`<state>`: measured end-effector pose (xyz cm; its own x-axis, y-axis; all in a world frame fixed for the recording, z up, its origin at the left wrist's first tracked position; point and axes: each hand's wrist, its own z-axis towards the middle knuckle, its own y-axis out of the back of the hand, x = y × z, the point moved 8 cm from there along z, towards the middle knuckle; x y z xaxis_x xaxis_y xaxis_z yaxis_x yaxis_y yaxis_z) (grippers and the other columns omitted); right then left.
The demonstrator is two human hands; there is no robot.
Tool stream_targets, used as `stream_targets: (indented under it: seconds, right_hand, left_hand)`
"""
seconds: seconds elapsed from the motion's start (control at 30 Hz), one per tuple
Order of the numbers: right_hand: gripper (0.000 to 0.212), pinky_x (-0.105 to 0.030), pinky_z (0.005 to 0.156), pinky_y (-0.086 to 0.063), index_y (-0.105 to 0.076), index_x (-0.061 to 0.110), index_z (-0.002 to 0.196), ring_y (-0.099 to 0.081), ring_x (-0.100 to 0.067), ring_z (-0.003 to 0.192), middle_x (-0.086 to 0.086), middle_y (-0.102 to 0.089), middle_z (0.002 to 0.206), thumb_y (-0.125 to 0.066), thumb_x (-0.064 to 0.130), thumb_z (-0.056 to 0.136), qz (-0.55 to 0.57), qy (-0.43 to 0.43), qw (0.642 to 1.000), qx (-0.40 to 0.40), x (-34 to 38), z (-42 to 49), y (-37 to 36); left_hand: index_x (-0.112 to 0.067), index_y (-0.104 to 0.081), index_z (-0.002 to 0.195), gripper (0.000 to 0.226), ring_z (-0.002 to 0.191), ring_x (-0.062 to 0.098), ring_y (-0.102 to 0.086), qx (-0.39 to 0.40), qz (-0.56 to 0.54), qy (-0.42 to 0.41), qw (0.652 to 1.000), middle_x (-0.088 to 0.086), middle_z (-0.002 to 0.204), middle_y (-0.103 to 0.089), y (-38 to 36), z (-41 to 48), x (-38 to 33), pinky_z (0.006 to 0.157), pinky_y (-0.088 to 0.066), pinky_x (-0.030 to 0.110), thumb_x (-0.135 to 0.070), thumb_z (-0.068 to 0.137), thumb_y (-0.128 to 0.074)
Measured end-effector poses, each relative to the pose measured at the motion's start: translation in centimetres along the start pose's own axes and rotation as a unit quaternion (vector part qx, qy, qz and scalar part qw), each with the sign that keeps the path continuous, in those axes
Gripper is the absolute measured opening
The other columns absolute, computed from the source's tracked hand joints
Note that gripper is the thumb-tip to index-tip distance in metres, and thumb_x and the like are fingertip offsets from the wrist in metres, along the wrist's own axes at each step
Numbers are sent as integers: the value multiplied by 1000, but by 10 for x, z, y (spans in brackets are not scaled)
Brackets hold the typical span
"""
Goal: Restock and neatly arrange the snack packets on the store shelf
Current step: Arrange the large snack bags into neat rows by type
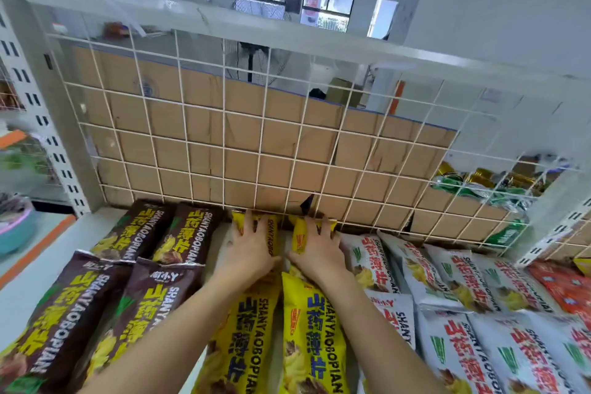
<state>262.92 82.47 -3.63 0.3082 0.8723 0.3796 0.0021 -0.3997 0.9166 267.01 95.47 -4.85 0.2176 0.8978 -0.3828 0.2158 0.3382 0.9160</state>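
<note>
As a restock of the yam-crisp display reaches the middle column, a person leans over the store shelf (92,224), where brown packets (134,269) lie two deep in neat overlapping rows on the left. Just right of them, the left hand (252,246) lies flat, fingers spread and straight, on a yellow packet (271,227) in the back row. It presses rather than grips. The right hand (319,249) does the same beside it on a second yellow packet (299,233), its fingers fanned across the top edge. Both back packets sit hard up against the white wire grid panel (224,125), which has cardboard (198,144) behind it, while two more yellow packets (307,329) lie in front beneath the forearms. The step in hand appears to be seating the back pair. It probably goes best with even, light pressure from both palms, sliding the packets square to the grid. Their inner edges should meet without one riding over the other, and their lower ends should tuck under the front pair as in the brown column. Pressing too hard risks crushing the crisps or creasing the foil. To the right, white packets (447,281) overlap at a slight slant, and red packets (563,285) fill the far edge. Green cans (479,192) show beyond the grid.
</note>
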Motion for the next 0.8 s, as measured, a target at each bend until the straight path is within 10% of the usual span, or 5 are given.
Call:
stream_targets:
  seconds: [0.8]
  right_hand:
    - [78, -44, 106, -32, -11, 29, 148, -19, -40, 138, -7, 1, 157, -56, 43, 86, 5, -47, 999, 17, 0, -10, -8]
  left_hand:
    - [-26, -15, 147, 89, 135, 36, -20, 30, -12, -110, 993, 2, 153, -12, 2, -4, 4, 110, -24, 38, -36, 77, -68]
